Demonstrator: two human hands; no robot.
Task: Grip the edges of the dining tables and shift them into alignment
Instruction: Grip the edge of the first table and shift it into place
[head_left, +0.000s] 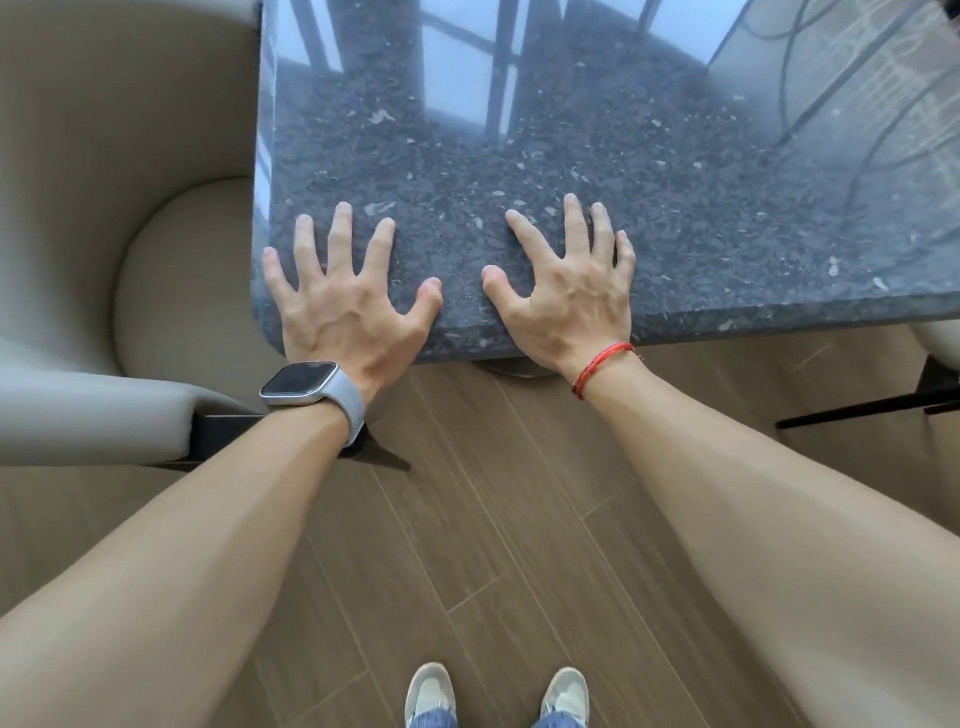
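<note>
**Pressing flat on the dining table (545, 156), not yet gripping it**

At the far left a beige chair (104, 218) sits just beside the table's left edge. Our left hand (345, 304), a watch (298, 385) on its wrist, lies on the near-left corner with fingers spread and straight and the heel of the palm over the rim — released, holding nothing. Our right hand (569, 296), a red cord (602, 366) at its wrist, lies the same way just to the right along the near edge, equally flat and unclenched. We judge the hands are set side by side at this corner so that a push can swing this end; the thumbs lie on top and nothing curls under the edge. The table fills the upper middle and right of the view. Its near edge runs left to right and its left edge runs away from us — the far end is cut off, so we cannot tell its long axis. Part of another chair (937, 343) shows at the right.
</note>
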